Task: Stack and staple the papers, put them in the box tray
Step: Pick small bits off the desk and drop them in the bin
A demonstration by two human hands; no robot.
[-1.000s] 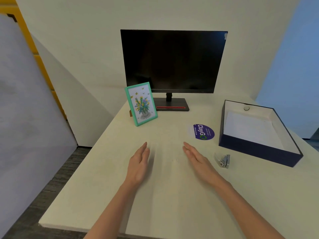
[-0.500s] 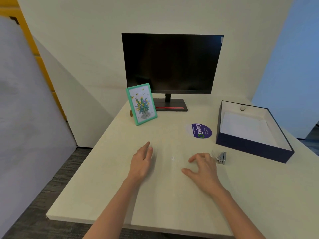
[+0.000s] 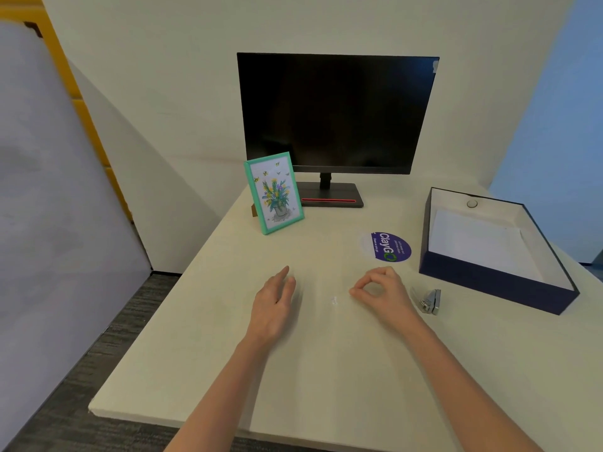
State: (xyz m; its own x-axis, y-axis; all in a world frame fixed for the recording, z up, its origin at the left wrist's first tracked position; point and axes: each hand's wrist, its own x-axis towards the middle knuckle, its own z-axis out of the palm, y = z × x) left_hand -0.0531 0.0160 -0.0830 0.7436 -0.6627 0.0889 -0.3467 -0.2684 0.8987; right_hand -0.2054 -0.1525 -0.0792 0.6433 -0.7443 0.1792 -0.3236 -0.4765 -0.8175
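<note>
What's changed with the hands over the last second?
The right hand went from flat to curled, and its thumb and forefinger now meet in a ring. Whether it pinches anything is too small to tell. The left hand stayed open and flat. The stapler, the box and the paper in it stayed put.

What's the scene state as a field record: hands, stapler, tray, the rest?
left hand: fingers straight, palm down at the table
right hand: thumb and forefinger curled tip to tip, nothing seen held
stapler: on table, right of right hand, untouched
box tray: navy, far right, white paper inside
other: monitor, picture frame, round sticker
</note>
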